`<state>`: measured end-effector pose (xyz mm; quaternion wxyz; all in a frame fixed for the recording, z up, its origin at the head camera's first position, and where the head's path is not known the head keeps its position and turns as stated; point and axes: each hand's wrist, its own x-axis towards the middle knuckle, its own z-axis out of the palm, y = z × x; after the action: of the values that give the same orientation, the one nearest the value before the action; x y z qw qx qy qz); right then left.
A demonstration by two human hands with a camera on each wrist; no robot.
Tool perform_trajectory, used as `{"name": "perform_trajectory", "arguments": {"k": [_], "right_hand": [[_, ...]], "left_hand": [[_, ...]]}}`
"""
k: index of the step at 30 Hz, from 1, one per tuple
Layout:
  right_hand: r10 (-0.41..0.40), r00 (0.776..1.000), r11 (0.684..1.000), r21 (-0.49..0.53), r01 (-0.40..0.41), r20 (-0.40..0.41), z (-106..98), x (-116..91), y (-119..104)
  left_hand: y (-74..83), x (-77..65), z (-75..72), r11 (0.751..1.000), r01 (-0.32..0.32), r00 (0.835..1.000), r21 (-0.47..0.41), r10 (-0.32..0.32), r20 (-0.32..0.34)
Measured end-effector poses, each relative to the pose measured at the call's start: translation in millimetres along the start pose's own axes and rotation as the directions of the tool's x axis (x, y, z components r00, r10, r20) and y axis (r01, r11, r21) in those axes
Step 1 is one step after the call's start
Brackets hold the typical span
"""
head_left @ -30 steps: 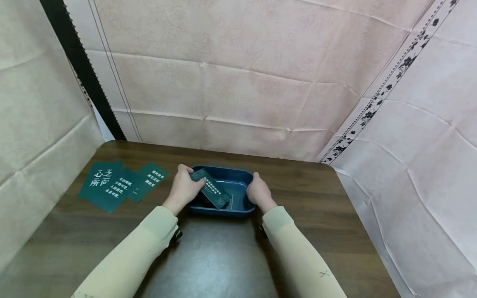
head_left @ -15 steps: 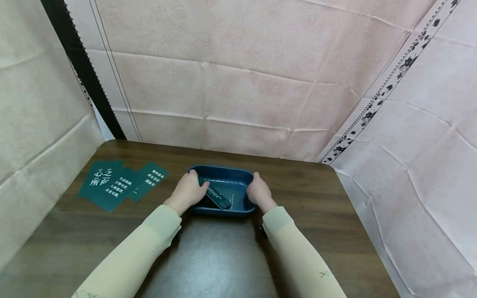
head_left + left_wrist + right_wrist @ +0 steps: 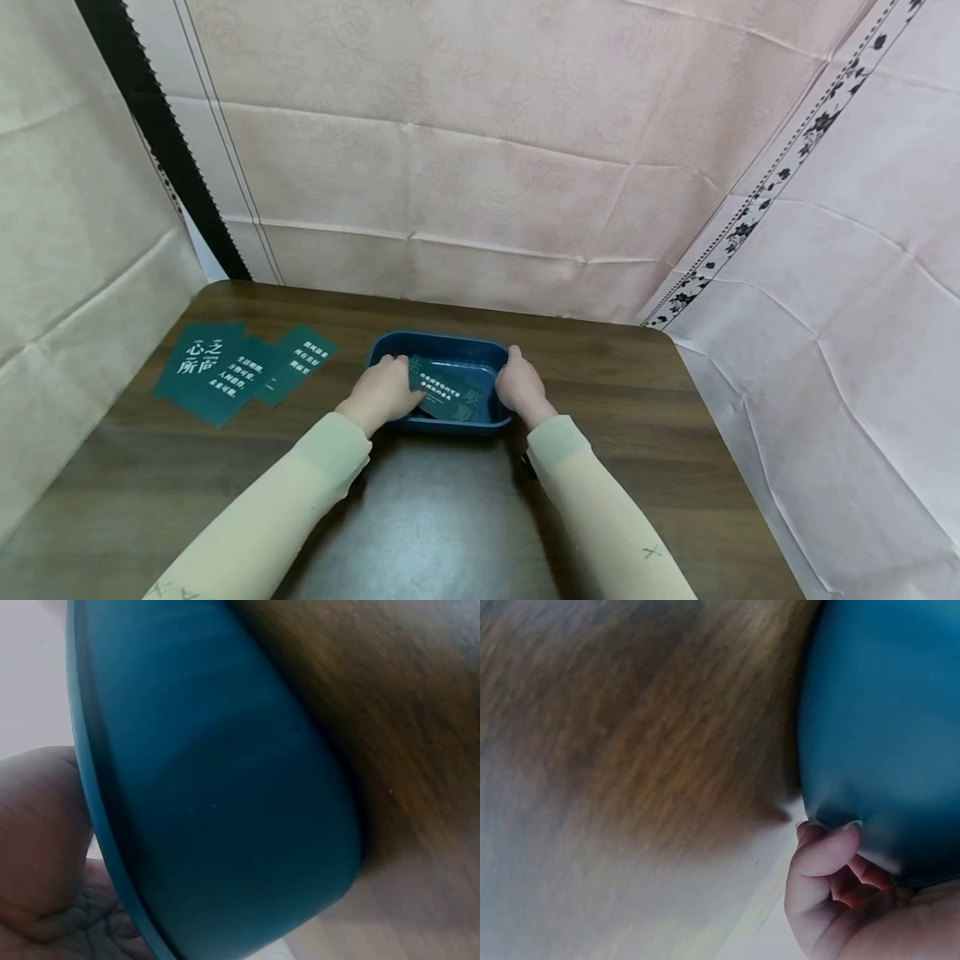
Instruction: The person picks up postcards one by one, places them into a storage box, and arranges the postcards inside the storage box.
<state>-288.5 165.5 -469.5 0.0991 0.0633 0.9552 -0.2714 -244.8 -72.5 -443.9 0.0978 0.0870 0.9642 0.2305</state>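
A dark blue rectangular tray (image 3: pixel 450 427) with rounded corners stands on the wooden table. Over its left end reaches my left hand (image 3: pixel 381 392), which pinches a dark green card (image 3: pixel 448 392) printed with white characters. The card lies low inside the tray, its face turned up. My right hand (image 3: pixel 522 388) grips the tray's right end, fingers curled under the rim in the right wrist view. The left wrist view has the tray's outer wall (image 3: pixel 232 780) in front, with part of the left hand (image 3: pixel 41 840) behind the rim.
Left of the tray, several green cards (image 3: pixel 225 379) with white print overlap on the table (image 3: pixel 615 467). Pale patterned cloth (image 3: pixel 480 192) hangs behind the table's far edge, and more cloth (image 3: pixel 840 317) hangs along the right side.
My left hand has moved right and down into the tray. The card, earlier tilted over the left rim, now lies flatter inside. My right hand stays at the right end.
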Motion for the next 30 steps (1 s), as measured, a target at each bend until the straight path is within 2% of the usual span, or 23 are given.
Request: {"name": "perform_trajectory", "arguments": {"k": [4, 8, 11, 15, 20, 25, 30], "right_hand": [[-0.007, 1.0, 1.0, -0.006, 0.007, 0.002, 0.4, 0.9, 0.3], [-0.006, 1.0, 1.0, -0.007, 0.006, -0.001, 0.5, 1.7, 0.6], [0.002, 1.0, 1.0, -0.002, -0.002, -0.004, 0.2, 1.3, -0.1], [0.012, 1.0, 1.0, -0.002, -0.012, -0.003, -0.2, 0.9, -0.9], [0.01, 1.0, 1.0, -0.002, -0.01, -0.002, 0.1, 0.8, -1.0], [0.016, 1.0, 1.0, 0.004, -0.016, -0.002, 0.1, 1.5, -0.8], [0.014, 1.0, 1.0, 0.01, -0.014, -0.001, 0.4, 1.2, -0.2]], "left_hand": [[-2.0, -2.0, -4.1, 0.999, -0.026, 0.999, -0.023, 0.025, -0.027], [-9.9, -5.4, -18.0, 0.992, -0.065, 0.991, -0.111, 0.051, -0.12], [-24.5, -8.0, -31.7, 0.986, -0.078, 0.981, -0.148, 0.05, -0.187], [-58.2, -11.0, -45.7, 0.987, -0.051, 0.974, -0.155, 0.015, -0.226], [-107.2, -17.7, -56.8, 0.992, 0.023, 0.977, -0.121, -0.047, -0.206], [-150.1, -25.8, -56.9, 0.989, 0.132, 0.977, -0.066, -0.141, -0.157], [-179.6, -33.1, -56.1, 0.987, 0.161, 0.972, -0.031, -0.163, -0.17]]}}
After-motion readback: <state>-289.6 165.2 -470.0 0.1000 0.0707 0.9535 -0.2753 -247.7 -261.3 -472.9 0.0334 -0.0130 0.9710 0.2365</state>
